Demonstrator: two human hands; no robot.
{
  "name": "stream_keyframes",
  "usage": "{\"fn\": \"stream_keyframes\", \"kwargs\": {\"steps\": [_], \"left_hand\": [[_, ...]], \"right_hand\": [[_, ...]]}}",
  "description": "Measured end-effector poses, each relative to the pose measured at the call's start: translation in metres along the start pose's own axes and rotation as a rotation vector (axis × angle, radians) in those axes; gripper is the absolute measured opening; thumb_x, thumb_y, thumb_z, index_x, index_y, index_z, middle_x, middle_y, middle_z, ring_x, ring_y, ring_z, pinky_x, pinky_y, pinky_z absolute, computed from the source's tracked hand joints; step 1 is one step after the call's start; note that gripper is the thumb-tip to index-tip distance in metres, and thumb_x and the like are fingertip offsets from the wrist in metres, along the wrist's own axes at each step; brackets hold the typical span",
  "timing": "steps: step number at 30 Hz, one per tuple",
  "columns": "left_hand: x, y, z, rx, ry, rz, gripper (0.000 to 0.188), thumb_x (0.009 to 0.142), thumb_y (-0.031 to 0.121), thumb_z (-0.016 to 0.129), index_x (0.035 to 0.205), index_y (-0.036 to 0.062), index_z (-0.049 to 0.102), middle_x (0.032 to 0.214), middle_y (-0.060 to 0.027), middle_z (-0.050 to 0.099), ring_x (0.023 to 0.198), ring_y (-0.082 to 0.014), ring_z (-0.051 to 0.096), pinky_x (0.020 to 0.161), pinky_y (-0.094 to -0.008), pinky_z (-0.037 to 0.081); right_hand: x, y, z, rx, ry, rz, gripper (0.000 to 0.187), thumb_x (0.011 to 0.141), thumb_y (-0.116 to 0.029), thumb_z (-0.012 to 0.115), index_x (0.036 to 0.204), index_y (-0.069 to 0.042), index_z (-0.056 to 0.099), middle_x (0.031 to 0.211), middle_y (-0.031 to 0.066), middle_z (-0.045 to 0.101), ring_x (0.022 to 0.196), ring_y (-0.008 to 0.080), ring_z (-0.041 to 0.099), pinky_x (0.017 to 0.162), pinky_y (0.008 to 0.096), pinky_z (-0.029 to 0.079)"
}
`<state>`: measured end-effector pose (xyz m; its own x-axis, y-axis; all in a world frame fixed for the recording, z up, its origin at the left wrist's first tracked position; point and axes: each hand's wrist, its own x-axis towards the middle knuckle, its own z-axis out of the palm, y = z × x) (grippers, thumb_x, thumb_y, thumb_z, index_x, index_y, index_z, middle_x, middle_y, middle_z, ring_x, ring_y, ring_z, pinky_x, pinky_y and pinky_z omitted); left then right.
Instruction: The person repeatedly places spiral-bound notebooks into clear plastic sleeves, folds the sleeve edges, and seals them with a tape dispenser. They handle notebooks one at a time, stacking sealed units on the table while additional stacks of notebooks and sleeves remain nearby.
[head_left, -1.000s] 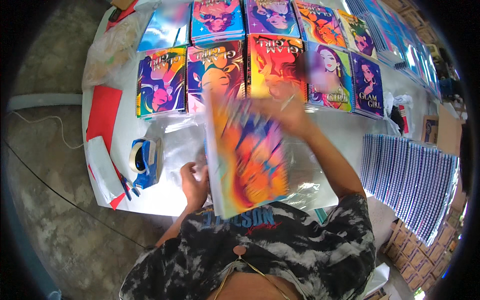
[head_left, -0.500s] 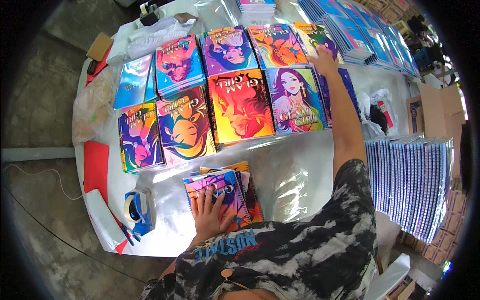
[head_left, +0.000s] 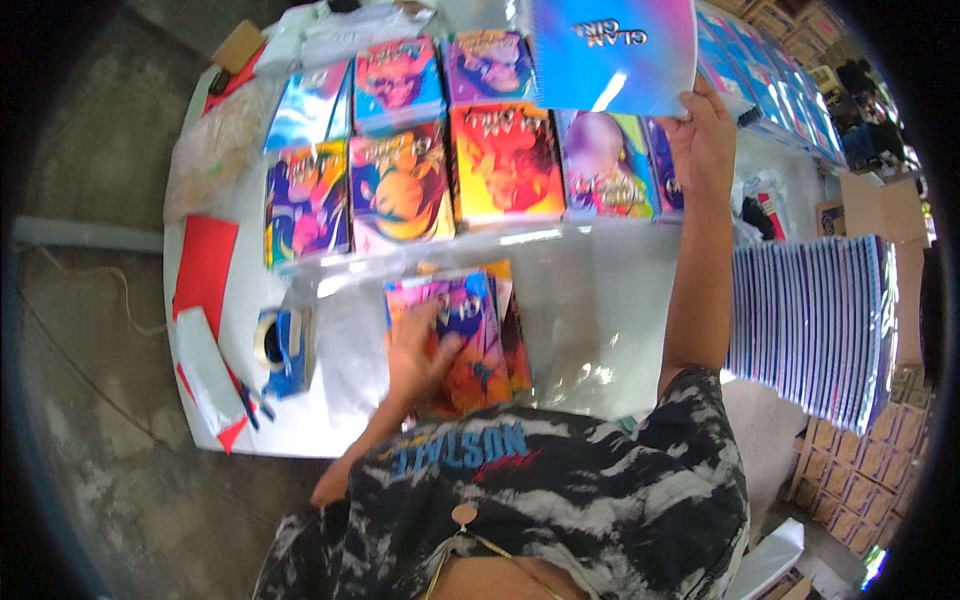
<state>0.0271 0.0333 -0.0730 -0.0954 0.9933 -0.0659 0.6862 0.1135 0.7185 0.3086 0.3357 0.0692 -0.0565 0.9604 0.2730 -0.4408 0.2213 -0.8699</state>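
A spiral notebook (head_left: 622, 60) with a blue and pink cover is lifted over the far right of the table. My right hand (head_left: 706, 140) grips it by its near right corner. Close to my body lies a small uneven pile of notebooks (head_left: 470, 315), the top one purple and orange. My left hand (head_left: 415, 352) rests on that pile, fingers apart and slightly blurred. Beyond it, two rows of colourful illustrated notebooks (head_left: 508, 165) cover the table's middle. The raised notebook hides part of the far row.
Left of the pile stands a blue tape dispenser (head_left: 287, 350), near a red sheet (head_left: 205, 268) and a clear plastic bag (head_left: 215, 155). A tall stack of spiral notebooks (head_left: 810, 325) flanks the table on the right, beside an open cardboard box (head_left: 885, 215). More blue notebooks (head_left: 790, 100) lie at the far right.
My right hand has taken hold of a notebook from the far row and raised it. My left hand stays on the near pile, its fingers shifted. The whole view has moved.
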Motion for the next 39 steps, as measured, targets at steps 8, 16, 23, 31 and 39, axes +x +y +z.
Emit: {"fn": "stream_keyframes", "kwargs": {"steps": [8,16,23,31,39], "left_hand": [[-0.023,0.074,-0.095,-0.845,0.473,-0.094,0.041,0.082,0.014,0.068,0.115,0.0006,0.05,0.102,-0.0102,0.06,0.089,-0.0167,0.057,0.08,-0.0301,0.046],[-0.034,-0.057,0.008,-0.366,0.137,-0.331,0.066,0.075,0.029,0.069,0.12,-0.0106,0.042,0.114,-0.0271,0.052,0.101,-0.0338,0.055,0.089,-0.0398,0.043],[-0.032,-0.02,-0.03,-0.975,-0.051,-0.645,0.063,0.072,0.022,0.073,0.12,-0.0064,0.043,0.106,-0.0159,0.058,0.091,-0.0241,0.06,0.083,-0.0355,0.047],[-0.092,-0.01,-0.067,-0.999,0.053,0.108,0.104,0.063,0.032,0.082,0.14,0.0018,0.019,0.125,-0.0117,0.044,0.115,-0.0221,0.045,0.1,-0.0342,0.035],[-0.09,-0.001,-0.029,-0.979,0.166,0.192,0.107,0.055,0.034,0.088,0.134,0.0038,0.023,0.122,-0.0109,0.039,0.114,-0.0216,0.042,0.096,-0.0353,0.038]], "right_hand": [[-0.286,0.033,0.076,-0.269,-0.478,0.869,0.022,0.081,-0.004,0.057,0.103,0.0,0.059,0.105,0.0071,0.06,0.096,0.0147,0.058,0.084,0.0287,0.045],[-0.281,0.145,0.033,-0.564,-0.074,0.745,0.058,0.077,-0.032,0.069,0.113,0.01,0.05,0.105,0.0184,0.06,0.092,0.0227,0.061,0.082,0.0344,0.047],[-0.302,0.122,0.082,-0.226,-0.114,0.705,0.053,0.071,-0.019,0.076,0.111,0.004,0.05,0.091,0.0119,0.064,0.076,0.0166,0.062,0.068,0.0319,0.051],[-0.335,0.06,0.086,-0.097,-0.232,0.304,0.101,0.052,-0.012,0.087,0.134,-0.003,0.028,0.126,0.0131,0.043,0.119,0.0245,0.043,0.102,0.0353,0.031],[-0.329,0.075,0.091,-0.301,-0.309,0.107,0.114,0.045,-0.04,0.09,0.133,-0.006,0.027,0.129,0.0134,0.039,0.119,0.0246,0.042,0.1,0.0375,0.036]]}}
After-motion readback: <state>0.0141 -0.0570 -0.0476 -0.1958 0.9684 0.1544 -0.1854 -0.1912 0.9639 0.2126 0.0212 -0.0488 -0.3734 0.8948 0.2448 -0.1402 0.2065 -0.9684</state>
